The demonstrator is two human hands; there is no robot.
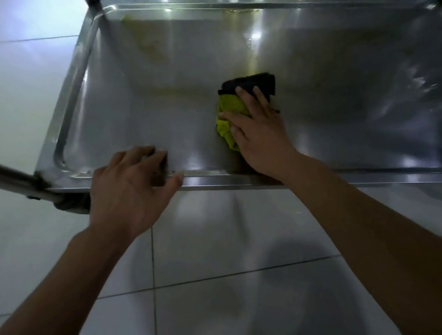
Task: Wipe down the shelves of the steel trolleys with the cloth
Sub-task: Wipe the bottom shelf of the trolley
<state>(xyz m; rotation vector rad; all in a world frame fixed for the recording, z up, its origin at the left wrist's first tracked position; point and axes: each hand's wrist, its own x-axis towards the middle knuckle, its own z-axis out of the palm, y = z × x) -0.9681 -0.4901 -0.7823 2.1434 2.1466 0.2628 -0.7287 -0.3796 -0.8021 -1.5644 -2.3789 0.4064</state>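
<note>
- Two bare hands reach down over a steel trolley shelf [155,106], seen from above.
- The shelf is a shallow rectangular tray of brushed stainless steel with a raised, rounded rim; its long axis runs left to right across the view. Its surface is shiny, with bright light reflections and faint yellowish smears toward the far side.
- Round steel posts rise at the corners; one post [1,174] crosses the near left corner.
- The cloth [230,113] lies on the shelf, near the middle and a little toward the near rim. It is soft and crumpled, yellow-green with a black part at its far end, and its long axis points away from the person.
- The right hand [257,134] presses flat on the cloth, fingers straight and slightly spread.
- The left hand [128,186] rests on the near rim of the shelf, left of the cloth, fingers loosely bent over the edge; the motion blur hides whether it grips.
- White glossy floor tiles [221,247] with thin dark grout lines lie beneath.
- No writing or labels can be read.
</note>
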